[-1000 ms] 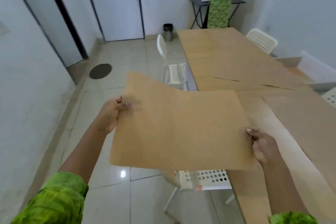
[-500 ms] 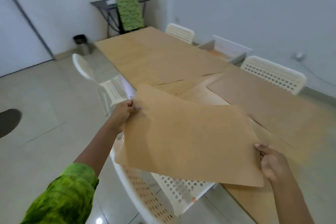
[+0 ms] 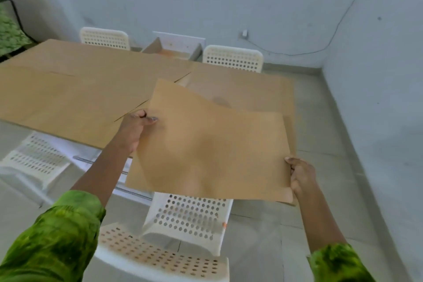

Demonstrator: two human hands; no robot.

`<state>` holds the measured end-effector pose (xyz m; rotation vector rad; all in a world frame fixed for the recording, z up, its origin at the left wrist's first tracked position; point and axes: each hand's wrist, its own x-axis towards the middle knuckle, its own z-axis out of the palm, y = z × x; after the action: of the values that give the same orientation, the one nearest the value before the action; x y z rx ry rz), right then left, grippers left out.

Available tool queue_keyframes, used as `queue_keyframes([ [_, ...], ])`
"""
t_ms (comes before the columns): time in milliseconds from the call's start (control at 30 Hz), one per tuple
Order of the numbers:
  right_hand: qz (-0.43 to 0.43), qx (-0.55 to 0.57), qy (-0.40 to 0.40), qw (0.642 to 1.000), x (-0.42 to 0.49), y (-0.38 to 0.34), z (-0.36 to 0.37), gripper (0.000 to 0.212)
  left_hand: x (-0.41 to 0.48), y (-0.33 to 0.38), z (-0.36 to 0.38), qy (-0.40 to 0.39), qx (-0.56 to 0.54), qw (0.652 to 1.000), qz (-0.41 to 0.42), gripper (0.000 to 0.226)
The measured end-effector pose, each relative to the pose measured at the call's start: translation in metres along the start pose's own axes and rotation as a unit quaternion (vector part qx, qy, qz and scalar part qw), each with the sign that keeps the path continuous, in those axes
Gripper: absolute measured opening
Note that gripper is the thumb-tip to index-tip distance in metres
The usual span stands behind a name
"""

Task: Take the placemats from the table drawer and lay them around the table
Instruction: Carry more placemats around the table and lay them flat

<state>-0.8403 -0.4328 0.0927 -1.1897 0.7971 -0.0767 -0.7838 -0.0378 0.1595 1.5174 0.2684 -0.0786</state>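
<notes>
Placemat, tan, thin, rectangular and flexible (image 3: 208,144), held in the air between both hands, over the near right corner of the long tan-topped desk (image 3: 68,98) and partly over the white perforated plastic chair (image 3: 190,217) below. Left hand (image 3: 135,126) closed on the far-left edge, thumb on top; right hand (image 3: 302,175) closed on the near-right corner. Long axis running left to right, tilted a little so the right end sits nearer the body. Sheet sagging slightly in the middle, not yet touching the desk top. Bare corner spot lying directly under and just beyond the sheet, so forward and down from both hands; left hand nearer the desk middle, right hand at the desk's end edge. Other tan placemats (image 3: 240,89) already flat on the desk, one just beyond the held one, edges visible as thin dark seams. Open white drawer (image 3: 174,49) on the far side between two white chairs. Against the earlier frames: view swung right, door and floor drain gone from sight, sheet carried from beside the desk to above its corner, grips unchanged. Likely next: lower and square to the corner without overlapping the neighbour.
</notes>
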Motion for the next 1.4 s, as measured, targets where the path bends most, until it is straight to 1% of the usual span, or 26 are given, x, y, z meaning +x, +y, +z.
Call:
queue_keyframes([
  [200, 0.020, -0.025, 0.035, 0.999, 0.020, 0.005, -0.009, 0.020, 0.025, -0.008, 0.015, 0.020, 0.043, 0.999, 0.017, 0.019],
  [367, 0.026, -0.067, 0.076, 0.995, 0.034, 0.014, -0.005, 0.019, 0.041, -0.030, 0.013, 0.049, 0.043, 0.998, -0.016, 0.019],
  [467, 0.017, -0.089, 0.115, 0.989, 0.037, 0.021, 0.001, 0.019, 0.067, -0.038, 0.004, 0.035, 0.029, 0.998, -0.044, 0.016],
  [533, 0.001, -0.109, 0.144, 0.984, 0.039, 0.023, 0.007, 0.016, 0.085, -0.043, -0.006, 0.008, 0.030, 0.998, -0.063, 0.013],
  [567, -0.011, -0.115, 0.144, 0.983, 0.039, 0.021, 0.008, 0.014, 0.090, -0.046, -0.007, 0.004, 0.034, 0.997, -0.071, 0.018],
  [600, -0.027, -0.127, 0.140, 0.982, 0.038, 0.021, 0.012, 0.011, 0.096, -0.049, -0.009, 0.005, 0.039, 0.996, -0.079, 0.031],
  [633, -0.048, -0.155, 0.139, 0.977, 0.037, 0.021, 0.016, 0.013, 0.099, -0.052, -0.009, 0.009, 0.057, 0.995, -0.077, 0.042],
  [667, -0.065, -0.203, 0.140, 0.967, 0.036, 0.023, 0.020, 0.020, 0.100, -0.054, -0.008, 0.015, 0.097, 0.992, -0.074, 0.051],
  [700, -0.078, -0.261, 0.142, 0.952, 0.034, 0.026, 0.025, 0.029, 0.099, -0.058, -0.005, 0.019, 0.160, 0.985, -0.070, 0.058],
  [733, -0.091, -0.323, 0.141, 0.931, 0.029, 0.029, 0.030, 0.037, 0.097, -0.064, -0.001, 0.019, 0.238, 0.969, -0.062, 0.065],
  [767, -0.106, -0.388, 0.136, 0.906, 0.025, 0.034, 0.034, 0.043, 0.093, -0.070, 0.002, 0.012, 0.330, 0.943, -0.051, 0.074],
  [833, -0.143, -0.491, 0.102, 0.853, 0.017, 0.045, 0.045, 0.047, 0.088, -0.083, 0.005, -0.028, 0.509, 0.860, -0.016, 0.087],
  [867, -0.148, -0.523, 0.076, 0.836, 0.014, 0.051, 0.051, 0.048, 0.087, -0.089, 0.004, -0.067, 0.564, 0.823, 0.003, 0.087],
  [900, -0.144, -0.550, 0.055, 0.821, 0.012, 0.059, 0.056, 0.050, 0.088, -0.095, 0.003, -0.116, 0.598, 0.793, 0.014, 0.084],
  [967, -0.121, -0.597, 0.043, 0.792, 0.007, 0.070, 0.062, 0.054, 0.087, -0.104, -0.001, -0.192, 0.636, 0.747, 0.024, 0.076],
  [1000, -0.115, -0.615, 0.045, 0.779, 0.006, 0.074, 0.064, 0.055, 0.087, -0.108, -0.003, -0.211, 0.650, 0.730, 0.029, 0.075],
  [1100, -0.108, -0.637, 0.048, 0.762, 0.004, 0.079, 0.067, 0.057, 0.091, -0.116, -0.011, -0.220, 0.674, 0.703, 0.062, 0.075],
  [1200, -0.107, -0.644, 0.054, 0.755, 0.004, 0.085, 0.070, 0.057, 0.098, -0.116, -0.011, -0.218, 0.681, 0.694, 0.080, 0.074],
  [1400, -0.096, -0.646, 0.073, 0.754, 0.005, 0.094, 0.081, 0.061, 0.110, -0.110, -0.005, -0.222, 0.694, 0.681, 0.081, 0.072],
])
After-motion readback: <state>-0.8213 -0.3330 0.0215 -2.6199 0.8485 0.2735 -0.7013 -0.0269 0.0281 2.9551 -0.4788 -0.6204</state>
